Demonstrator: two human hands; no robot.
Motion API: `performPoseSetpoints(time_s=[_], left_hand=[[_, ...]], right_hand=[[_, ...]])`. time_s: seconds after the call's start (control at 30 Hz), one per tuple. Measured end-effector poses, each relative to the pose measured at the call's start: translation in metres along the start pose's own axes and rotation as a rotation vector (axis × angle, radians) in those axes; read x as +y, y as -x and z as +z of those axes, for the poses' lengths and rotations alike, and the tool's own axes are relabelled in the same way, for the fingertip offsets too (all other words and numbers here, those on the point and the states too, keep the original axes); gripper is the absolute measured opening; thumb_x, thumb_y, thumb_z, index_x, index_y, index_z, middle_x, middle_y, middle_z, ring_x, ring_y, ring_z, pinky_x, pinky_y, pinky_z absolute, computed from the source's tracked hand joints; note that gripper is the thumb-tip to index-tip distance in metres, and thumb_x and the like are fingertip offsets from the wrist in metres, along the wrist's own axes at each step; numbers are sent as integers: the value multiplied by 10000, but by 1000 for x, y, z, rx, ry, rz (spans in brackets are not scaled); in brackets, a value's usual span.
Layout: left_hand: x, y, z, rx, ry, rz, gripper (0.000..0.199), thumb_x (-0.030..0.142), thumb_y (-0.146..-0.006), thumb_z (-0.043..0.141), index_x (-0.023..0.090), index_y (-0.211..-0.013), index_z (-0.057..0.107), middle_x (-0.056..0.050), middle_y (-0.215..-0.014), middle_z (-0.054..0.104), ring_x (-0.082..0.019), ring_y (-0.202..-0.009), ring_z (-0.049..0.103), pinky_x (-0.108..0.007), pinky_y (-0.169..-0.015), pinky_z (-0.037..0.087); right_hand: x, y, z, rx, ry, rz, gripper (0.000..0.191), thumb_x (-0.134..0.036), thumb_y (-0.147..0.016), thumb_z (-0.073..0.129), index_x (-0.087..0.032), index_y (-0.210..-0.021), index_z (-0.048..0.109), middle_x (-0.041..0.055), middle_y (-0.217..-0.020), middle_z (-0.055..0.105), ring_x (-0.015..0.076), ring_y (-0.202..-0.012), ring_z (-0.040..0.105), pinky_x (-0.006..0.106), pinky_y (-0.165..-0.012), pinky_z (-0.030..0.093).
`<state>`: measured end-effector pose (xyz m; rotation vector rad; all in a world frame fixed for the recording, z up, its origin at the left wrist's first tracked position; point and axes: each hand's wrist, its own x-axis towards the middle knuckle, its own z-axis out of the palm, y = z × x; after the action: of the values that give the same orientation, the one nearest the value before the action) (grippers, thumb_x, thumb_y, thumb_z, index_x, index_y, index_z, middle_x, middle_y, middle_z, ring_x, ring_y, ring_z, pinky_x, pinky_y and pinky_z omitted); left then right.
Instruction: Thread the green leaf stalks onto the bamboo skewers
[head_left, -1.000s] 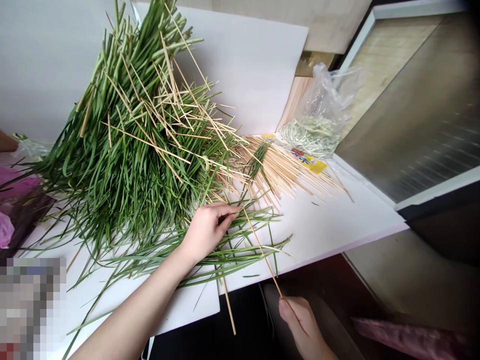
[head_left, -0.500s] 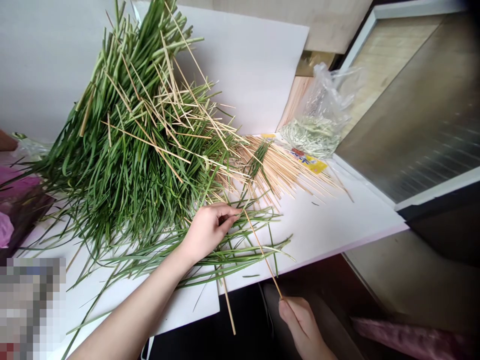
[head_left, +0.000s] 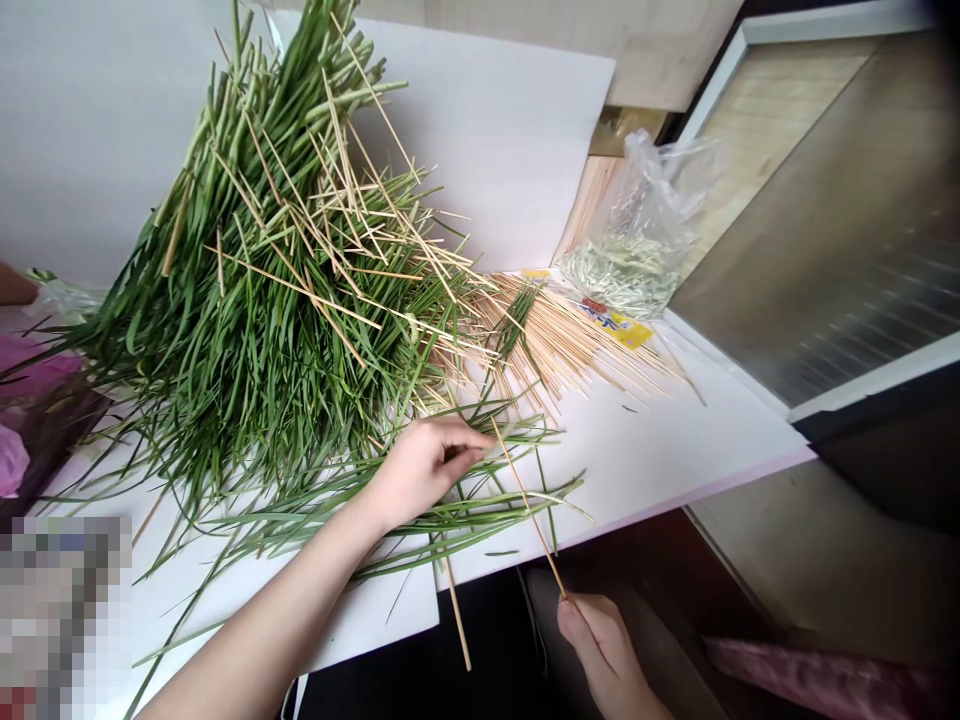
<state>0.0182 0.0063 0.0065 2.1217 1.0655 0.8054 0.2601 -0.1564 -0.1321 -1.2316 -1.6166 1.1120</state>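
My right hand (head_left: 604, 645) is closed round the lower end of a thin bamboo skewer (head_left: 529, 508), which slants up and left over the table edge. Close to the skewer's upper tip, my left hand (head_left: 427, 465) is closed in a pinch; what lies between its fingertips is too small to make out. Loose long green garlic chives (head_left: 300, 520) lie under and around my left hand and wrist. Behind it rises a big heap of chives (head_left: 247, 360), with loose skewers scattered over its stems.
A fan of bamboo skewers (head_left: 577, 340) lies behind my left hand, a small chive bundle (head_left: 514, 325) on top. A clear plastic bag (head_left: 626, 265) with pale green strips stands at the back right. One skewer (head_left: 456, 615) overhangs the front of the white table (head_left: 675, 450). Another person's hand (head_left: 15, 285) shows far left.
My left hand has shifted slightly down and to the right beside the skewer's tip. My right hand and the skewer have stayed almost still.
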Motion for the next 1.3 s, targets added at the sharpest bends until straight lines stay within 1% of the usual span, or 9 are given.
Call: performPoseSetpoints(time_s=[0.07,0.17,0.47,0.57,0.63,0.73,0.87,1.0,1.3], left_hand=[[5,2,8,-82,-9,38,250,95,-895,598,218,-1001,788,-37,-930,776,-180,-821,714,-284,-750,540],[9,4,15,-112,-46,60,277,63,-894,582,220,-1000,784,-28,-918,767,-171,-813,707,-273,-746,528],[7,2,13,-223,-23,141,252,64,-895,597,191,-1024,772,-35,-916,757,-150,-775,686,-246,-710,495],[5,0,7,-253,11,151,165,189,-939,620,198,-1007,770,-27,-888,744,-140,-759,670,-240,-692,479],[1,-2,2,-271,-21,148,236,310,-982,579,187,-913,768,-23,-811,716,-137,-708,642,-245,-664,462],[-4,-4,-4,-232,-193,140,352,350,-1029,479,178,-891,753,-37,-795,702,-164,-748,638,-276,-715,473],[-7,-3,-4,-183,-483,164,233,257,-996,527,219,-1092,737,-57,-1011,725,-231,-963,641,-339,-837,501],[-9,-2,-3,-151,-674,174,211,243,-967,573,224,-1113,724,-68,-1053,703,-249,-971,614,-357,-807,516],[-5,-3,3,-130,-775,50,99,255,-924,630,180,-938,693,-81,-1031,673,-268,-983,597,-395,-835,506]], right_hand=[[-1,-1,0,9,-23,-5,465,-398,-1113,296,-234,-680,253,-48,-613,277,136,-522,266,297,-503,211],[-2,-3,-1,16,-31,-3,467,-403,-1113,295,-234,-680,254,-49,-610,275,132,-519,260,296,-497,206],[4,-1,1,17,-47,-4,453,-372,-1116,296,-231,-687,261,-47,-618,282,132,-530,267,296,-507,205],[5,0,1,18,-54,-11,438,-357,-1116,302,-231,-700,259,-48,-631,276,133,-538,257,296,-511,204],[5,0,1,31,-53,-16,432,-345,-1115,315,-231,-703,260,-49,-634,269,132,-539,253,295,-510,202],[6,0,1,46,-56,-20,433,-335,-1115,324,-230,-699,265,-50,-630,266,131,-535,255,293,-505,202],[7,0,1,44,-64,-8,436,-338,-1116,327,-230,-698,266,-50,-628,271,130,-532,256,291,-499,204],[6,-1,1,48,-49,-16,439,-340,-1115,329,-228,-694,273,-49,-623,283,130,-531,270,289,-502,211],[5,-1,1,64,-37,-1,445,-360,-1111,329,-233,-690,261,-49,-621,279,130,-526,263,287,-489,204]])
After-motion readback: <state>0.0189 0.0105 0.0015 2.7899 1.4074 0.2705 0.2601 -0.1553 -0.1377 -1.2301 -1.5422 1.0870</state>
